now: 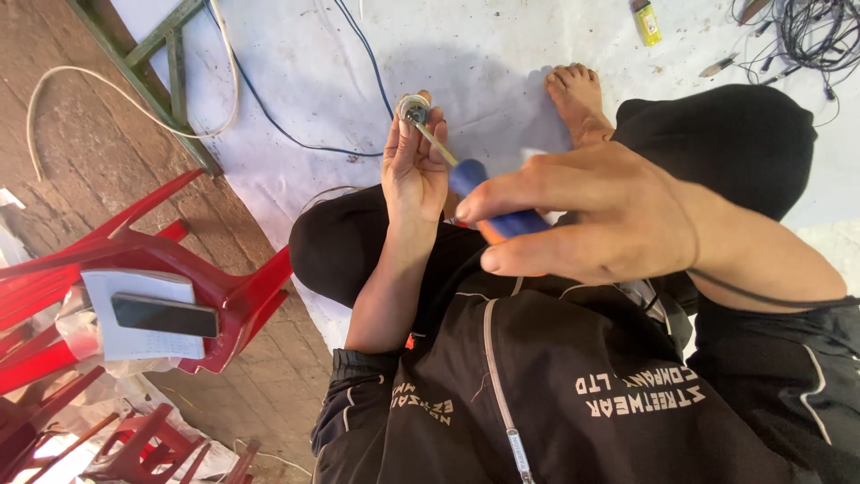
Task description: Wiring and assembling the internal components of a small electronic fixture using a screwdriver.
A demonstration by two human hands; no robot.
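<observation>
My left hand [412,166] holds a small round metal part [414,110] up by the fingertips. My right hand [591,215] grips a screwdriver [479,193] with a blue and orange handle. Its thin metal shaft runs up to the left, and its tip meets the round part. I sit cross-legged in black clothes on a white sheet [466,54], with one bare foot [576,100] beyond the hands.
A red plastic chair [224,291] at the left carries a white box with a dark phone [164,315] on it. Blue and white cables [269,121] cross the sheet near a green metal frame [161,54]. A yellow lighter [646,21] and tangled black wires [811,36] lie top right.
</observation>
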